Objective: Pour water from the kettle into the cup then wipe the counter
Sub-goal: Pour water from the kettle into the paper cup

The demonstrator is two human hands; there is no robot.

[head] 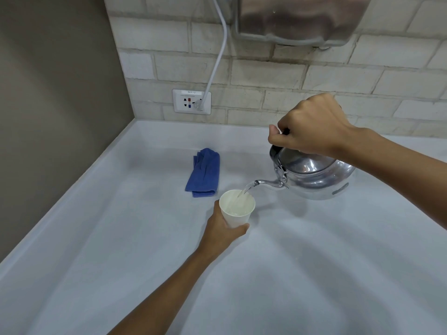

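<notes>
A shiny metal kettle [312, 175] is tilted to the left above the counter, and a stream of water runs from its spout into a white paper cup [237, 210]. My right hand [312, 126] grips the kettle's dark handle from above. My left hand [223, 229] is wrapped around the cup from the near side, holding it just under the spout. The cup holds some water. A folded blue cloth [204, 172] lies flat on the pale counter [145, 262], to the left of and behind the cup.
A brick-tiled wall runs along the back, with a white socket plate [191, 101] and a plugged-in white cable [217, 56] leading up. A steel wall-mounted unit [297, 18] hangs above the kettle. A grey side wall [48, 93] bounds the counter on the left.
</notes>
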